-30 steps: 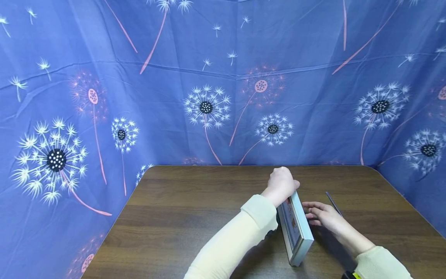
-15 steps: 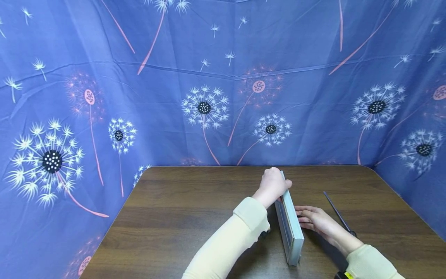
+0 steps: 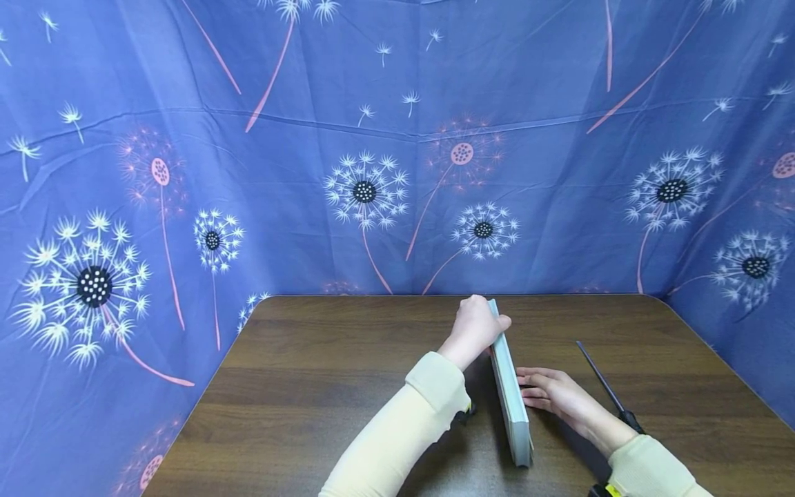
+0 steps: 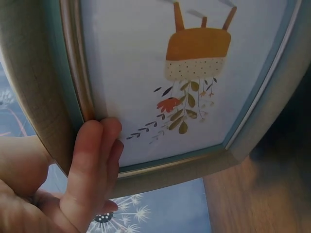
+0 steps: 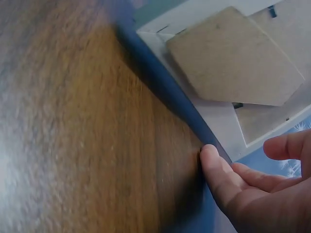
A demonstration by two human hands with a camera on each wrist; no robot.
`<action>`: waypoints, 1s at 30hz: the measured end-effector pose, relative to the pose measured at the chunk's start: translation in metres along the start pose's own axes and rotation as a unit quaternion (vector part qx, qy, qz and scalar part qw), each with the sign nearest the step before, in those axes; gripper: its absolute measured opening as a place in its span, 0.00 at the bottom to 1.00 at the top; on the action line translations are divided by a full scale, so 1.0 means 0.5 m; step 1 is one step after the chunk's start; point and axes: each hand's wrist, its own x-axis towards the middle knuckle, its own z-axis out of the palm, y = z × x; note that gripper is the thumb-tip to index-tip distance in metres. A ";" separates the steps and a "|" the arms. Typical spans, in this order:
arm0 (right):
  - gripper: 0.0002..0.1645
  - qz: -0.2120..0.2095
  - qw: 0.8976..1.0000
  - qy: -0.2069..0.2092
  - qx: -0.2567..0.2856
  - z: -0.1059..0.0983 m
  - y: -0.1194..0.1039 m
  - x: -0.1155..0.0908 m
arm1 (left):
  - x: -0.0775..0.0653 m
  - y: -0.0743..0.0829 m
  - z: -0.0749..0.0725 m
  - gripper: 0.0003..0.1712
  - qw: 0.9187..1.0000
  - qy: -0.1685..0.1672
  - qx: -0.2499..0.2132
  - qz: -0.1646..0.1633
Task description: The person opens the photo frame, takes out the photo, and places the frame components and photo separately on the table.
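Note:
A picture frame (image 3: 509, 393) stands on its long edge on the table, seen almost edge-on in the head view. My left hand (image 3: 475, 328) grips its far upper corner, thumb on one side and fingers (image 4: 87, 150) curled onto the front. Behind glass, the picture (image 4: 189, 82) shows an orange and spotted hanging pot with flowers, upside down in the left wrist view. On the right side is my right hand (image 3: 568, 400), fingers extended, fingertips (image 5: 210, 153) right by the frame's lower edge. The back of the frame carries a brown board flap (image 5: 238, 58), standing slightly away.
A long thin screwdriver (image 3: 605, 379) with a black handle lies right of my right hand. Brown wood-grain table (image 3: 298, 386) extends left of the frame. Blue dandelion-print cloth (image 3: 279, 172) hangs behind and at both sides.
My left hand has swung the frame leftward and turned its picture side out of the head view. My right hand has followed to the left, uncovering more of the screwdriver.

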 end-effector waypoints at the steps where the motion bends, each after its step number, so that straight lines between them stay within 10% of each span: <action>1: 0.32 -0.001 1.000 0.000 0.002 0.002 0.000 0.000 | 0.001 -0.001 -0.001 0.14 1.000 0.004 0.006 0.004; 15: 0.23 0.013 0.988 -0.110 0.104 0.019 0.015 0.000 | 0.003 -0.015 -0.029 0.25 1.000 -0.002 -0.008 0.008; 30: 0.27 0.002 0.989 -0.101 0.109 0.038 0.008 -0.012 | -0.006 -0.039 -0.064 0.13 0.997 -0.036 -0.071 0.017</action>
